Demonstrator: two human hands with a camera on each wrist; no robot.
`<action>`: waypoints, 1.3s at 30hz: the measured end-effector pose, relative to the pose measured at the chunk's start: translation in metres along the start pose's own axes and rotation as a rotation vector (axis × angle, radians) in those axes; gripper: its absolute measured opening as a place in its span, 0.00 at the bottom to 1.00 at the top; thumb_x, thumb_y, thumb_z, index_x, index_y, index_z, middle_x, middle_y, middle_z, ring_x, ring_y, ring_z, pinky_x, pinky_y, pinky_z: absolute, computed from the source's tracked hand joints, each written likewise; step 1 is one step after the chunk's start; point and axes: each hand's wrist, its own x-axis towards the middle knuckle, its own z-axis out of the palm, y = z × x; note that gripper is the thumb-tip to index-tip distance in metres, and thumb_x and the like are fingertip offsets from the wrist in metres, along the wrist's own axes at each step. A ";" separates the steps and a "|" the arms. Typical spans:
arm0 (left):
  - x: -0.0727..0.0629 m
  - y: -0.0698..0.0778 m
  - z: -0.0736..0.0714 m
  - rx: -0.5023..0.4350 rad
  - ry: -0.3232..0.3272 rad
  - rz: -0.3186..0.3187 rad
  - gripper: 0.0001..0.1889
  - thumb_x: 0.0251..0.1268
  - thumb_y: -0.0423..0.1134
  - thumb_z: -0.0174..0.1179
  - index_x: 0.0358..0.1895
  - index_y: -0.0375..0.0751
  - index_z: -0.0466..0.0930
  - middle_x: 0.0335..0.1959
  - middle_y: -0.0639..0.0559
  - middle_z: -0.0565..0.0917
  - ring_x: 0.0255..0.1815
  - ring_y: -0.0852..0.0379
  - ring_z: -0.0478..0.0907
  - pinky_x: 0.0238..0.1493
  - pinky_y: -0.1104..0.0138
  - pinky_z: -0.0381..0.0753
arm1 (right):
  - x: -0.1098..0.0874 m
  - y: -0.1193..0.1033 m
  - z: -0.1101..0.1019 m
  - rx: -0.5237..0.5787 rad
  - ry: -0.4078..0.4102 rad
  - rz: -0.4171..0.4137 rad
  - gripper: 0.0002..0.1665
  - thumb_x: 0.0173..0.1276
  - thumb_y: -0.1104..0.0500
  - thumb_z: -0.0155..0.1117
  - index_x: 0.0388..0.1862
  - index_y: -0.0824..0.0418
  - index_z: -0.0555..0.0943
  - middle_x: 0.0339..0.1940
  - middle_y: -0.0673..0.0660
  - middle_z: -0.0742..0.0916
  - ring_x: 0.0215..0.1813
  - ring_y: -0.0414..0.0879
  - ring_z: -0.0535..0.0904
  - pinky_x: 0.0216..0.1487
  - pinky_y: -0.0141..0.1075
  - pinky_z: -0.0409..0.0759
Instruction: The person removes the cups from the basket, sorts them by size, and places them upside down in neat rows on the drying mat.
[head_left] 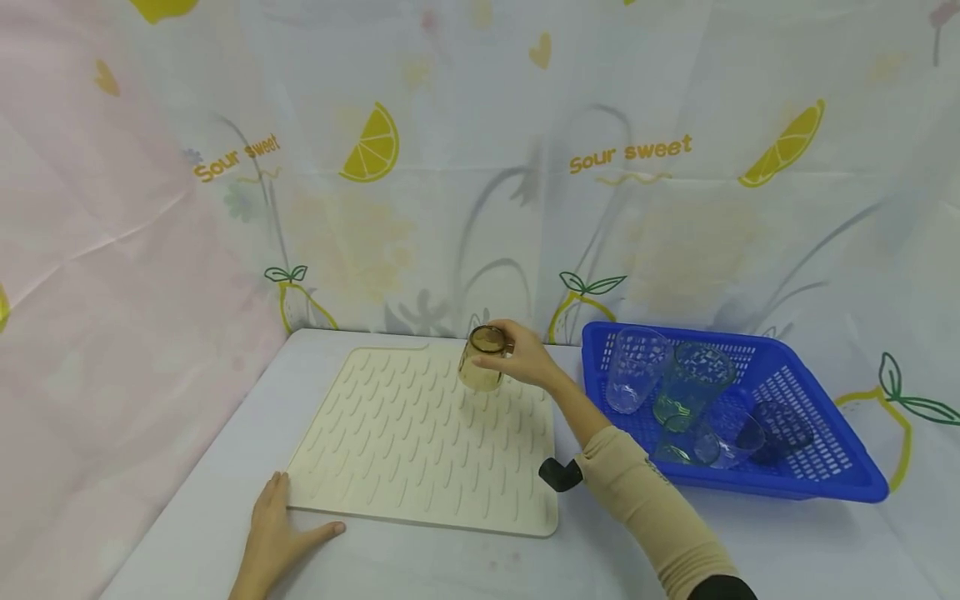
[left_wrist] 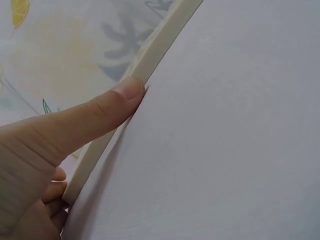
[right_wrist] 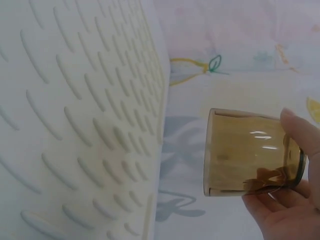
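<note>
My right hand (head_left: 525, 357) grips an amber glass tumbler (head_left: 481, 372) by its base, thumb on one side and fingers on the other. The tumbler (right_wrist: 247, 152) is upside down, its rim facing the cream drying mat (head_left: 420, 450); a gap shows between rim and mat in the right wrist view. At the mat's near left corner rests my left hand (head_left: 273, 533), fingers along the left side and thumb spread out. In the left wrist view the thumb (left_wrist: 100, 112) lies against the edge of the mat (left_wrist: 155, 47).
A blue plastic basket (head_left: 832, 400) stands to the right of the mat. Inside it lie several glasses, including a clear tumbler (head_left: 633, 371) and a greenish tumbler (head_left: 693, 379). Behind the white table (head_left: 450, 567) hangs a printed curtain (head_left: 465, 167) with lemons.
</note>
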 end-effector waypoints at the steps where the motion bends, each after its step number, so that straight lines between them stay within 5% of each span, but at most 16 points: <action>1: 0.000 -0.002 0.000 -0.001 0.028 0.021 0.65 0.33 0.48 0.78 0.64 0.10 0.42 0.64 0.12 0.48 0.64 0.18 0.47 0.64 0.33 0.49 | 0.001 0.002 0.002 -0.001 0.006 0.003 0.32 0.57 0.62 0.70 0.59 0.71 0.71 0.50 0.65 0.81 0.49 0.55 0.79 0.48 0.39 0.81; 5: 0.002 -0.010 0.001 0.004 0.117 0.075 0.60 0.32 0.48 0.78 0.63 0.11 0.50 0.62 0.14 0.56 0.62 0.20 0.54 0.63 0.35 0.56 | 0.004 0.009 0.008 -0.017 0.021 0.010 0.32 0.57 0.61 0.70 0.58 0.71 0.72 0.49 0.65 0.81 0.46 0.54 0.80 0.44 0.36 0.80; 10: 0.007 -0.016 0.000 0.009 0.136 0.071 0.59 0.32 0.49 0.78 0.63 0.13 0.54 0.61 0.15 0.58 0.62 0.20 0.55 0.63 0.35 0.55 | 0.007 0.013 0.014 -0.004 0.013 0.034 0.33 0.57 0.60 0.71 0.59 0.71 0.72 0.50 0.64 0.81 0.47 0.53 0.80 0.45 0.35 0.80; 17: 0.013 -0.023 0.000 0.030 0.218 0.146 0.57 0.22 0.48 0.80 0.59 0.14 0.63 0.57 0.16 0.65 0.59 0.21 0.62 0.66 0.37 0.53 | 0.017 0.012 0.023 -0.013 0.004 0.023 0.32 0.57 0.60 0.71 0.57 0.71 0.72 0.47 0.63 0.82 0.45 0.52 0.80 0.44 0.35 0.80; 39: 0.014 -0.022 -0.003 0.018 0.225 0.107 0.54 0.21 0.47 0.81 0.57 0.17 0.67 0.57 0.19 0.66 0.58 0.21 0.63 0.61 0.35 0.59 | 0.055 0.029 0.080 0.038 0.085 0.063 0.34 0.58 0.59 0.71 0.60 0.69 0.70 0.51 0.64 0.80 0.50 0.54 0.77 0.50 0.39 0.79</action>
